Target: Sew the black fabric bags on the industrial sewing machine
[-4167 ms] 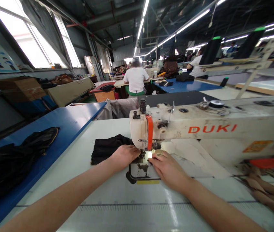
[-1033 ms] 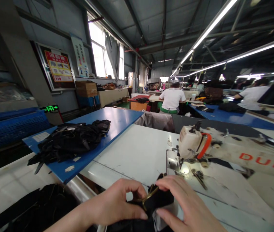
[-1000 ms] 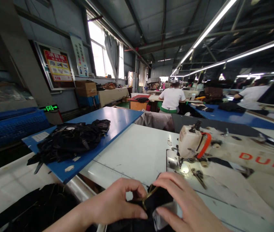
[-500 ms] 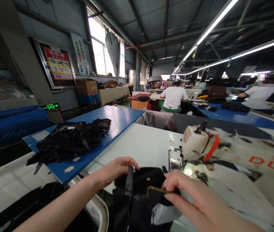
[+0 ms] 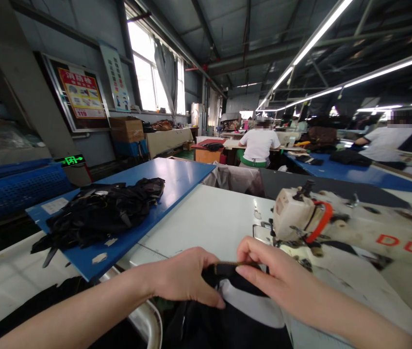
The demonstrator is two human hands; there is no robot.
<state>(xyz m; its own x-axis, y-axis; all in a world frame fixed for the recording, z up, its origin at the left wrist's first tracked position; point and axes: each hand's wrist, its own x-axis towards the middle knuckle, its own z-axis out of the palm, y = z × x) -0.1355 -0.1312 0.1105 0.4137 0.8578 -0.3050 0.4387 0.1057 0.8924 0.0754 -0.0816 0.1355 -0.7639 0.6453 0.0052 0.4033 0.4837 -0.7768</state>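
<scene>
A black fabric bag (image 5: 242, 327) hangs at the front edge of the white table, between my hands. Along its top edge runs a brass-toothed zipper (image 5: 225, 264), and below that lies a white-grey strip of material (image 5: 251, 303). My left hand (image 5: 186, 274) grips the bag at the left end of the zipper, thumb in front and most fingers hidden behind the cloth. Farther right, my right hand (image 5: 264, 266) pinches the zipper edge between thumb and fingers. The bag's lower part runs out of view.
A white sewing machine (image 5: 293, 213) with an orange guard stands on the white table (image 5: 198, 218) to the right. Black pieces (image 5: 100, 213) are heaped on the blue table (image 5: 180, 169) at left. A curved metal rail (image 5: 151, 320) is beside the bag. People sit farther back.
The bag has been turned: the strap and inside no longer show, and the zipper edge now lies level across the top. My left hand has moved lower, my right hand slightly up.
</scene>
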